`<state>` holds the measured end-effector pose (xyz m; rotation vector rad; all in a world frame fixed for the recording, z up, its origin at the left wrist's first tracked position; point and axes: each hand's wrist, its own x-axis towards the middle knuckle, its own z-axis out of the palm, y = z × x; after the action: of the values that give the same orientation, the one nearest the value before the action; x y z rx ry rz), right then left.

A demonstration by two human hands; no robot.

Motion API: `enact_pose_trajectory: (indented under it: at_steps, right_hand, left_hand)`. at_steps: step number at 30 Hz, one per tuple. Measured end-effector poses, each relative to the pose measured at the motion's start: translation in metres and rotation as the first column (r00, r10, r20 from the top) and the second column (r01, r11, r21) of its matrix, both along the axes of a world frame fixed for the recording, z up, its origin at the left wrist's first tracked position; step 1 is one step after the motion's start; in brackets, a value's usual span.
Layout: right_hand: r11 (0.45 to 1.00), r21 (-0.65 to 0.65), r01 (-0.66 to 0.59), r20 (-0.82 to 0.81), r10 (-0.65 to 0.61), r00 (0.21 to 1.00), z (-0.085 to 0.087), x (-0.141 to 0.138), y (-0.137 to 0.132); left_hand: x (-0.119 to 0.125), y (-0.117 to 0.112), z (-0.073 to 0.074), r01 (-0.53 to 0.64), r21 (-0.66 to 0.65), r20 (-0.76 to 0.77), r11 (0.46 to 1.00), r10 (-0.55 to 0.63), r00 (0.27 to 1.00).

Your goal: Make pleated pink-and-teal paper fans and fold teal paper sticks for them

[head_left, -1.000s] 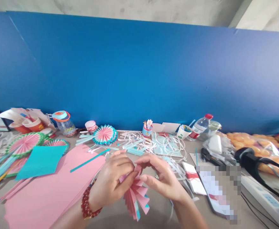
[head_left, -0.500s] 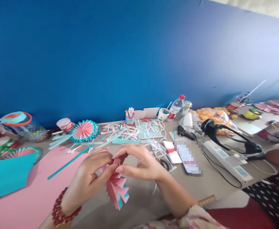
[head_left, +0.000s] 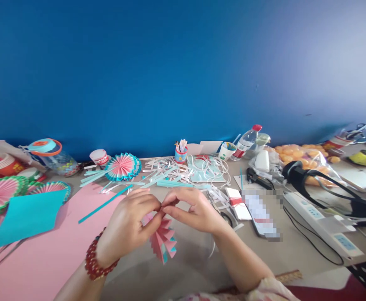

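Observation:
Between my two hands hangs a pleated paper fan (head_left: 163, 239), pink with blue-green edges, partly spread downward over the table. My left hand (head_left: 132, 225), with a red bead bracelet at its wrist, pinches the upper part of the fan between thumb and fingers. The fingertips of my right hand (head_left: 194, 210) meet the left ones at the top of the fan, closed on the folded paper. The fan's top end is hidden by the fingers. A finished-looking round pleated rosette (head_left: 123, 167), pink with blue edging, lies beyond my left hand.
Pink card (head_left: 60, 234) and a turquoise sheet (head_left: 29, 217) lie at left beside green-edged rosettes (head_left: 1, 194). Behind my hands are paper strips (head_left: 167, 171) and a pen cup (head_left: 181, 154). A phone (head_left: 261, 215), power strip (head_left: 324, 221) and bottle (head_left: 245, 142) stand right.
The view has turned left, so everything on the table appears shifted to the right. Both hands still grip the fan, and their fingertips have drawn closer together at its top.

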<state>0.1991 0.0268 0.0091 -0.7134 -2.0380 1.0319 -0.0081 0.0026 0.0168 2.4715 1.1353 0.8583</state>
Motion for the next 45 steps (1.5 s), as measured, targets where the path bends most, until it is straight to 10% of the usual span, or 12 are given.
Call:
enact_pose_trajectory:
  at_steps: [45]
  right_hand:
    - [0.991,-0.129,-0.046,-0.023,0.043,0.999,-0.013,-0.003,0.010]
  left_hand:
    - [-0.004,0.004,-0.010,-0.044,0.045,0.253,0.998,0.031,0.967]
